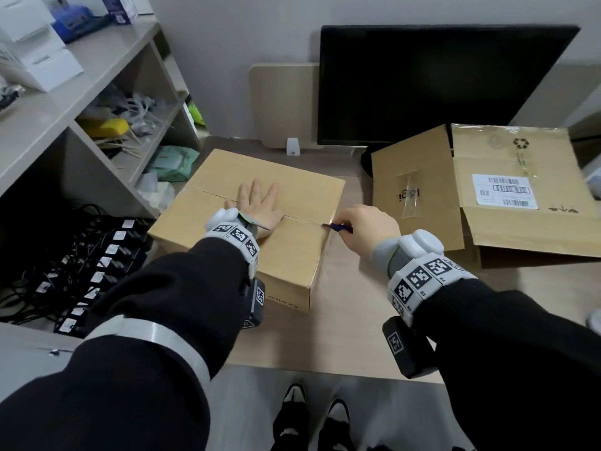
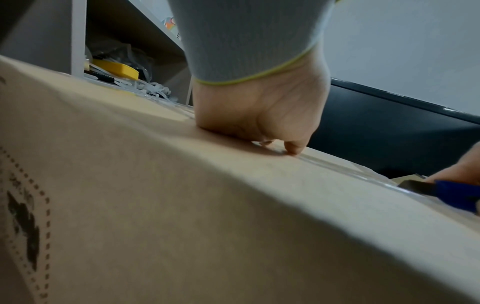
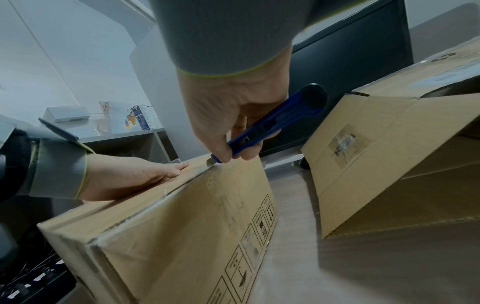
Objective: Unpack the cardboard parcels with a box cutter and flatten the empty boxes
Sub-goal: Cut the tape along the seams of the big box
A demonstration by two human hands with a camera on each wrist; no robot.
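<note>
A closed cardboard parcel (image 1: 292, 196) lies on the desk, its taped centre seam running left to right. My left hand (image 1: 258, 203) presses flat on its lid with fingers spread over the seam; the left wrist view shows the palm (image 2: 259, 107) down on the cardboard (image 2: 182, 205). My right hand (image 1: 367, 227) grips a blue box cutter (image 1: 340, 227) at the seam's right end. In the right wrist view the cutter (image 3: 272, 123) points down, its blade tip at the parcel's top right edge (image 3: 210, 162). An opened, partly collapsed box (image 1: 487, 193) lies to the right.
A black monitor (image 1: 439, 83) stands behind the boxes. Open shelves (image 1: 97, 102) with bags and a yellow item run along the left. Power strips and cables (image 1: 91, 271) sit below them. Bare desk (image 1: 341, 314) shows between the parcel and me.
</note>
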